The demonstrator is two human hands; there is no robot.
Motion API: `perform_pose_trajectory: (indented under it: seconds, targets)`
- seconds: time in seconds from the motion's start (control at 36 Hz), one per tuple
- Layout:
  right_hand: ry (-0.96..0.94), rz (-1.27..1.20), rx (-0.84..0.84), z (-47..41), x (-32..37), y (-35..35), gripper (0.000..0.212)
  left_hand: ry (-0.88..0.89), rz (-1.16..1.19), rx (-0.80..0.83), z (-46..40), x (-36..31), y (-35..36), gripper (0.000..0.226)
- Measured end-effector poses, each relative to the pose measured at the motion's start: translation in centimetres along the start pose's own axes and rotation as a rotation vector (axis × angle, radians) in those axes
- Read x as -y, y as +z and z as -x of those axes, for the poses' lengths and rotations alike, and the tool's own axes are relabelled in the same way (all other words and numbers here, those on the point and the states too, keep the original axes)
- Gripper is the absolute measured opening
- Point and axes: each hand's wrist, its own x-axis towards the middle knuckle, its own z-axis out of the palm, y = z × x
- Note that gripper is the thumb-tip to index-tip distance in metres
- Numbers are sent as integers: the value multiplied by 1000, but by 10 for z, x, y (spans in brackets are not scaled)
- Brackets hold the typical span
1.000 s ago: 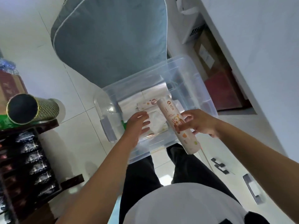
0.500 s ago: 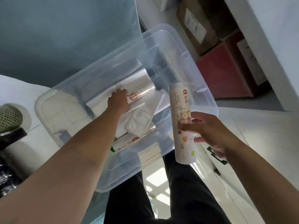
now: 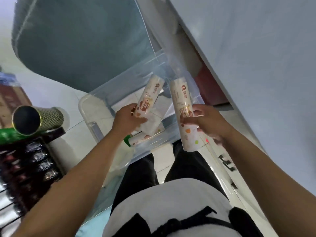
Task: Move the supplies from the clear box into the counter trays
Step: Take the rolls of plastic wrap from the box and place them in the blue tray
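Two white, printed, film-wrapped cylindrical rolls, one (image 3: 150,98) gripped by the left hand (image 3: 127,119) and one (image 3: 185,115) by the right hand (image 3: 207,123), are held above the clear plastic box (image 3: 95,120), and are judged light, soft, slippery, best clasped mid-length.

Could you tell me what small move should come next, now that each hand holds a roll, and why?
Probably carry both rolls away from the clear box toward the trays: the left hand and right hand each have a roll raised above it.
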Motion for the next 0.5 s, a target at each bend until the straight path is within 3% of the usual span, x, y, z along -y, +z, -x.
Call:
perform_pose_trajectory:
  seconds: [0.11,0.22,0.39,0.5]
  targets:
    - [-47,-36,-16,24,5,0,23,-39,302,-37,57,-34,-12,51]
    - [-80,-45,-13,42,14,2,26,-58,565,29,93,-57,-21,63]
    - [-135,-116,-80,65,27,26,29,-6,616,169,115,-62,-34,58]
    - [-146,-223,-223,92,15,62,29,43,583,225,127,-36,-44,49]
